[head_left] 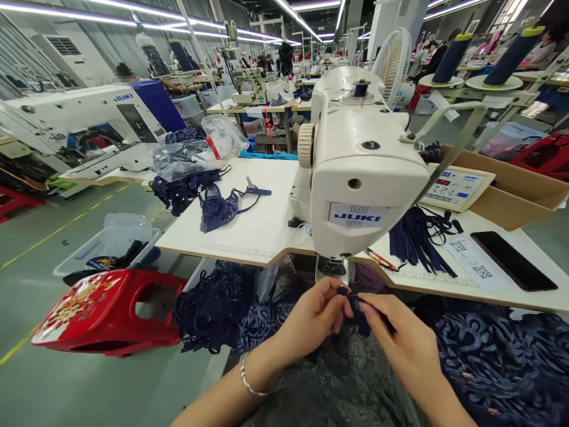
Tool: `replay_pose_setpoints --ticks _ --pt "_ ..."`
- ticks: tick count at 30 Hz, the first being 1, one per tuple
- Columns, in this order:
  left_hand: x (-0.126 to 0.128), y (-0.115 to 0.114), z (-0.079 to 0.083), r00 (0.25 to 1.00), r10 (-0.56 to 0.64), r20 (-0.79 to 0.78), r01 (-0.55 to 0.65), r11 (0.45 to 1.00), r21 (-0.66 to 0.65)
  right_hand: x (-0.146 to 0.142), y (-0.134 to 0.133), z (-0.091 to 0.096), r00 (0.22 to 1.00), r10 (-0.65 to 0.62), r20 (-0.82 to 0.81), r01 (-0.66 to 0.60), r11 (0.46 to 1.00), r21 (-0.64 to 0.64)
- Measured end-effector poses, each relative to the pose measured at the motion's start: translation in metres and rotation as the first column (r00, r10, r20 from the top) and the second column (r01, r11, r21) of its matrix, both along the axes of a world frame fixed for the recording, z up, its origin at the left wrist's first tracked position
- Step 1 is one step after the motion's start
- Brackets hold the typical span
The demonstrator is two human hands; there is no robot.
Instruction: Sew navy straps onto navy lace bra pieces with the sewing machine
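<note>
In the head view, my left hand [316, 314] and my right hand [398, 332] are close together below the head of a white JUKI sewing machine [360, 190]. Both pinch a small dark navy fabric piece [359, 313] between thumb and fingers. Its exact shape is partly hidden by the fingers. Just beyond them is the machine's small metal sewing bed [332, 271]. A navy patterned bra [219, 207] with a strap lies on the white table [271, 201], left of the machine.
Navy straps [418, 240], orange-handled snips [383, 261] and a black phone [513, 261] lie on the table's right. Navy garments pile up at left [217, 305] and right [502, 356] below the table edge. A red stool [111, 311] stands at left.
</note>
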State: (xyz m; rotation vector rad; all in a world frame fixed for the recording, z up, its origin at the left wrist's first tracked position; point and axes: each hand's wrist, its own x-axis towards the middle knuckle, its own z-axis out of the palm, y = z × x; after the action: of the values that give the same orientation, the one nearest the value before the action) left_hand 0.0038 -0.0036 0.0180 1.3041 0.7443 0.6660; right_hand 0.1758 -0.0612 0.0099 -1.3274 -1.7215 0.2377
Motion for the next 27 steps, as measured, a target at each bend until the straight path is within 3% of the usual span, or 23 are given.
replay_pose_setpoints --ticks 3,7,9,12,14,16,20,23,27 --pt "0.001 0.000 -0.002 0.985 0.087 -0.152 -0.053 0.974 0.220 -0.006 0.004 -0.002 0.992 -0.016 0.124 0.004 0.995 0.096" --pt "-0.002 -0.002 0.000 0.906 0.248 -0.344 -0.045 0.863 0.504 -0.008 0.006 -0.012 0.964 -0.034 0.262 0.002 0.993 0.121" --pt "-0.003 -0.004 0.000 0.863 0.310 -0.399 0.029 0.758 0.651 -0.008 0.007 -0.014 0.959 -0.047 0.279 0.013 0.993 0.120" --pt "-0.005 -0.004 -0.001 0.799 0.418 -0.433 0.183 0.518 0.836 -0.009 0.007 -0.011 0.974 -0.055 0.221 0.026 0.991 0.129" --pt "-0.007 -0.004 -0.002 0.763 0.464 -0.450 0.289 0.378 0.880 -0.010 0.009 -0.008 0.985 -0.026 0.171 0.004 0.992 0.128" --pt "-0.008 -0.004 -0.003 0.734 0.487 -0.473 0.376 0.289 0.880 -0.010 0.010 -0.006 0.991 0.009 0.137 -0.023 0.994 0.105" --pt "-0.010 -0.007 -0.006 0.698 0.499 -0.513 0.473 0.216 0.854 -0.016 0.013 -0.012 0.994 -0.023 0.106 0.014 0.996 0.083" --pt "-0.010 -0.011 -0.008 0.693 0.483 -0.536 0.509 0.200 0.838 -0.021 0.013 -0.019 0.993 -0.058 0.100 0.051 0.996 0.077" --pt "-0.010 -0.012 -0.008 0.716 0.499 -0.489 0.447 0.211 0.869 -0.017 0.008 -0.019 0.998 0.060 0.014 -0.059 0.997 -0.050"
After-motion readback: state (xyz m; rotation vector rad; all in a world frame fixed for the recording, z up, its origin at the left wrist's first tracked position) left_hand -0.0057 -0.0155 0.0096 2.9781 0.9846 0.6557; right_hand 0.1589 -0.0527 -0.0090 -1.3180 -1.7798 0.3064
